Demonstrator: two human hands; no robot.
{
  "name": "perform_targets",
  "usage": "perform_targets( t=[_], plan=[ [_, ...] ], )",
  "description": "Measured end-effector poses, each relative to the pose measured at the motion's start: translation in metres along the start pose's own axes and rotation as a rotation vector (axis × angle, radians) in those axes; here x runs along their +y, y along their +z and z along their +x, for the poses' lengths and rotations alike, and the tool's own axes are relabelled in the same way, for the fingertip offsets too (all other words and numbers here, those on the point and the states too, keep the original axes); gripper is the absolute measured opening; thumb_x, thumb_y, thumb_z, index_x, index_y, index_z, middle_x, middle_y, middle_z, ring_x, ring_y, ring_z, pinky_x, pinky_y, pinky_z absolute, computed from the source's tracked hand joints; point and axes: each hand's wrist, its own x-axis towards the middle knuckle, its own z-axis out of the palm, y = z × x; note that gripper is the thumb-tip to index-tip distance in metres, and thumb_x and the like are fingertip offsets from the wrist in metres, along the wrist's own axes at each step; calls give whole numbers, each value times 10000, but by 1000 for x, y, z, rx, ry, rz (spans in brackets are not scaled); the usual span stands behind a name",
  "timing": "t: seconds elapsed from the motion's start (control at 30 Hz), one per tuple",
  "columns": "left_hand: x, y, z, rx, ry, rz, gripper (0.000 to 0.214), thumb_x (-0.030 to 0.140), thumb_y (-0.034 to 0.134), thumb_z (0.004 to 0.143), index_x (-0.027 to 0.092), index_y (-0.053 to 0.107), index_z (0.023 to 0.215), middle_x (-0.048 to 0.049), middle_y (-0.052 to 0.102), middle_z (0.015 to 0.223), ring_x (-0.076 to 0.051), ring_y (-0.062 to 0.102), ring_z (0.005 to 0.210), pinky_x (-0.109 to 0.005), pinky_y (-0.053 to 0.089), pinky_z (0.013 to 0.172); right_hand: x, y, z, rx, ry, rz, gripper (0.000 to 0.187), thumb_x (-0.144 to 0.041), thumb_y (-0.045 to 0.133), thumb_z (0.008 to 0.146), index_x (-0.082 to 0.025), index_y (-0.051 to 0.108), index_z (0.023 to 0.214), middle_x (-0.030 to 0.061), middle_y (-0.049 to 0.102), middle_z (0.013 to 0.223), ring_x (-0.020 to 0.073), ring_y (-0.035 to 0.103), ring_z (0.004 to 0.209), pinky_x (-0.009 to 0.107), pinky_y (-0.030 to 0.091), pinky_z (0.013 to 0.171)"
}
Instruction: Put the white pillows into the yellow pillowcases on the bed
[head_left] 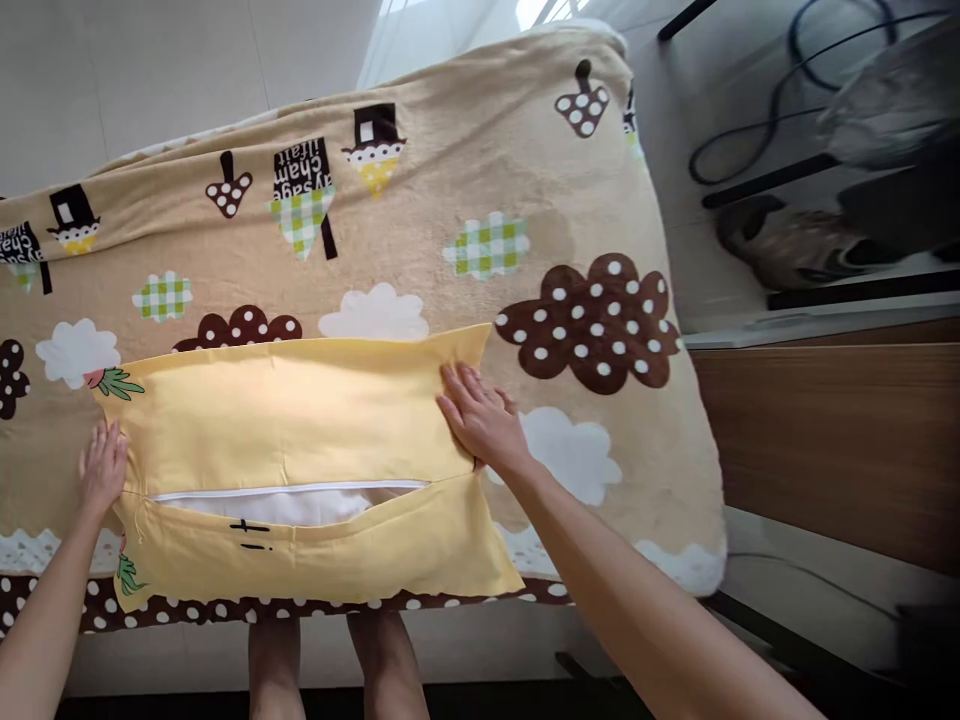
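A yellow pillowcase (300,420) lies flat on a patterned tan blanket (480,160) covering a bed. Its back opening gapes along the middle, showing a white pillow insert (285,503) inside. My left hand (103,467) rests flat, fingers stretched out, at the pillowcase's left edge. At the right edge lies my right hand (480,415), flat with fingers together, pressing on the yellow fabric. Neither hand grips anything.
My bare feet (337,665) stand on the floor below the bed's near edge. To the right are a wooden cabinet (825,440), a black cable (780,100) and shoes (802,245) on the floor. Tiled floor lies beyond the bed.
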Motion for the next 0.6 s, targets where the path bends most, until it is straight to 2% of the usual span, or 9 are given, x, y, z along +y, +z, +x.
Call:
perform_targets(
  t=[0.07, 0.1, 0.17, 0.23, 0.3, 0.37, 0.4, 0.47, 0.6],
  plan=[
    [3, -12, -23, 143, 22, -63, 585, 429, 248, 975, 150, 306, 1486, -156, 260, 1557, -282, 211, 1452, -549, 157, 1163, -10, -7, -20, 77, 103, 1, 553, -373, 275, 968, -81, 407, 1419, 223, 364, 1484, 294, 323, 1394, 528, 231, 1071],
    [14, -17, -39, 234, 79, -105, 585, 416, 267, 976, 151, 275, 1497, -157, 268, 1554, -272, 219, 1450, -527, 164, 1169, -22, -10, -36, 120, 95, 10, 558, -374, 265, 974, -73, 385, 1428, 235, 344, 1492, 300, 303, 1404, 536, 235, 1065],
    [54, -19, -80, 356, 273, -183, 593, 368, 332, 969, 186, 203, 1519, -132, 290, 1551, -245, 246, 1443, -476, 178, 1181, -63, -12, -77, 199, -43, 56, 542, -365, 304, 978, -145, 320, 1473, 173, 304, 1531, 269, 267, 1426, 499, 228, 1088],
    [107, -10, -121, 348, 516, -232, 617, 297, 375, 955, 232, 156, 1528, -91, 282, 1559, -219, 238, 1446, -448, 173, 1191, -116, -7, -120, 217, -311, 109, 586, -309, 362, 970, -222, 193, 1524, 111, 301, 1543, 241, 274, 1425, 445, 228, 1108],
    [157, 10, -151, 258, 693, -213, 645, 249, 397, 942, 222, 132, 1530, -86, 327, 1539, -200, 244, 1444, -433, 150, 1201, -164, 6, -153, 157, -507, 119, 657, -288, 397, 957, -219, 100, 1539, 91, 324, 1533, 223, 289, 1419, 408, 199, 1136],
    [187, 33, -163, 211, 754, -145, 647, 238, 401, 938, 189, 139, 1528, -104, 360, 1519, -202, 254, 1441, -429, 134, 1199, -192, 25, -166, 129, -561, 100, 666, -297, 395, 958, -218, 82, 1540, 72, 345, 1522, 210, 301, 1413, 394, 158, 1155],
    [191, 43, -163, 205, 756, -108, 638, 258, 411, 938, 186, 168, 1523, -110, 361, 1517, -208, 264, 1437, -434, 120, 1199, -196, 34, -166, 121, -562, 84, 664, -325, 397, 960, -221, 88, 1538, 68, 347, 1521, 210, 307, 1410, 395, 143, 1159],
    [180, 57, -153, 218, 714, -54, 611, 315, 429, 937, 207, 239, 1508, -111, 343, 1525, -225, 278, 1432, -457, 92, 1195, -184, 48, -156, 122, -545, 52, 671, -402, 404, 959, -230, 106, 1535, 69, 331, 1526, 224, 310, 1407, 414, 122, 1160],
    [112, 60, -128, 302, 475, -43, 578, 372, 380, 952, 220, 272, 1499, -114, 270, 1558, -252, 234, 1447, -518, 96, 1179, -122, 50, -132, 174, -500, 9, 684, -436, 411, 959, -233, 101, 1534, 83, 356, 1512, 226, 342, 1391, 417, 66, 1162]
  ],
)
